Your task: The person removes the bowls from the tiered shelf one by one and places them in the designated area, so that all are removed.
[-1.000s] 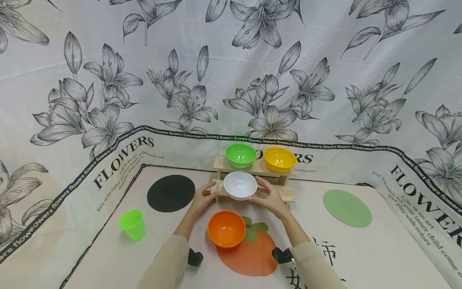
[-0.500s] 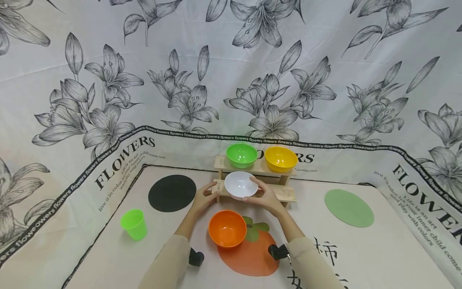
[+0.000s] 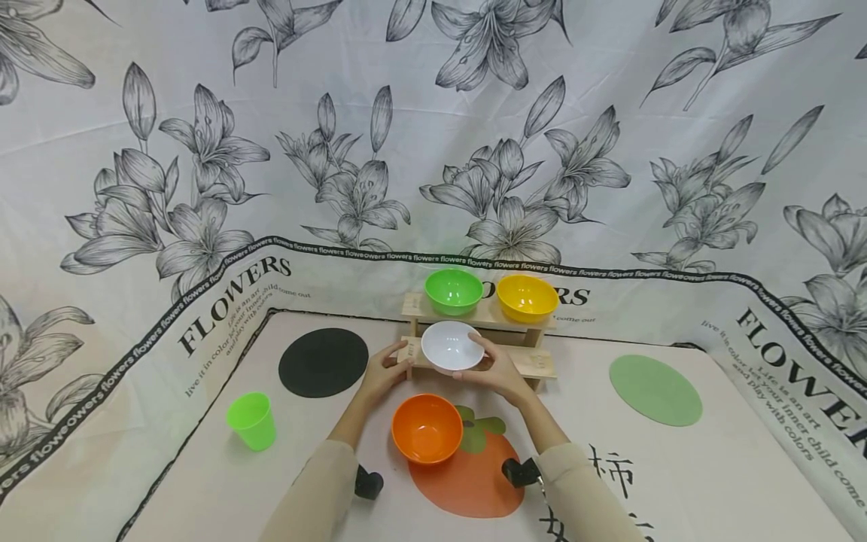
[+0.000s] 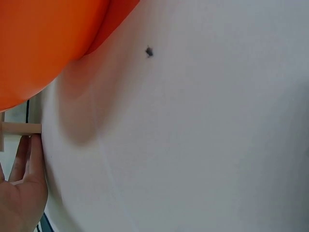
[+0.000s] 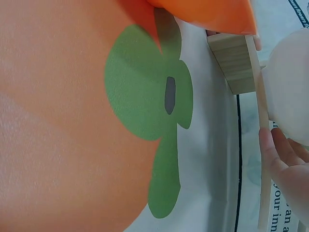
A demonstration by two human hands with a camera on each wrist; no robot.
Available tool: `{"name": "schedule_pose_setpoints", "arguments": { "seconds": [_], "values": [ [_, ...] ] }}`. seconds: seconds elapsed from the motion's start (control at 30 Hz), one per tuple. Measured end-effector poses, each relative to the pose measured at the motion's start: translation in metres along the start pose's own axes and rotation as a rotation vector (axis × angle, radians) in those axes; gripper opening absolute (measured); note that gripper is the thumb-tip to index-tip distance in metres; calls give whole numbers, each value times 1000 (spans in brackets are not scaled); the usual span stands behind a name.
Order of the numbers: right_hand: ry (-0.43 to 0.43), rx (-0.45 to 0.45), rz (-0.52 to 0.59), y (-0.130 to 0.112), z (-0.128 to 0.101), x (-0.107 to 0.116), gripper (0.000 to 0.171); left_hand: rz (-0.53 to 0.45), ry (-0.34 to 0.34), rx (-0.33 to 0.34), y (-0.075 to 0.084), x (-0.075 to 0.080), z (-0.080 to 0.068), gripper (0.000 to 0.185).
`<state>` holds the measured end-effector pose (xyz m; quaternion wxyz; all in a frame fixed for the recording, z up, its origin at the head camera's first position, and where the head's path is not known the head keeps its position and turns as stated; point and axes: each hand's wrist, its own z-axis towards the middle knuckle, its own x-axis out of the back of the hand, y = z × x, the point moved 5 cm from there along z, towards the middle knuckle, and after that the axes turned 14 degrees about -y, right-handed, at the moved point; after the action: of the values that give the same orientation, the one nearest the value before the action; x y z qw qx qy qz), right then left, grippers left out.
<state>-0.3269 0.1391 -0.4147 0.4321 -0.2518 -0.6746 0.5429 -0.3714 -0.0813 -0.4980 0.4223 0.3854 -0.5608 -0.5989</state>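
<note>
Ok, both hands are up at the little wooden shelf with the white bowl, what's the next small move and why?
Probably ease the white bowl straight up off the lower step of the wooden shelf. The right hand already cups the bowl's rim and side, while the left hand rests on the shelf's left end, seemingly steadying it. The orange bowl sits just in front, so lift before moving toward you.
</note>
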Motion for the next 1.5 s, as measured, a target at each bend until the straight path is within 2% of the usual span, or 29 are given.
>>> {"name": "schedule_pose_setpoints", "arguments": {
  "seconds": [0.13, 0.4, 0.77, 0.93, 1.27, 1.5],
  "values": [
    [15, -16, -20, -1, -2, 0, 83, 12, 29, 6, -11, 2, 5, 50],
    [29, 8, -22, -2, -5, 1, 86, 8, 31, 17, -11, 2, 4, 49],
    [51, 5, -89, -2, -8, 1, 88, 11, 22, 10, -13, 1, 4, 50],
    [58, 8, -98, -5, -10, 0, 87, -3, 16, -3, -8, 1, 1, 50],
    [76, -14, -109, -6, -16, 1, 87, -12, -10, -6, 16, -4, -10, 48],
    [64, -9, -108, -8, -21, 1, 87, -6, 4, -20, 16, -4, -11, 48]
  ]
}}
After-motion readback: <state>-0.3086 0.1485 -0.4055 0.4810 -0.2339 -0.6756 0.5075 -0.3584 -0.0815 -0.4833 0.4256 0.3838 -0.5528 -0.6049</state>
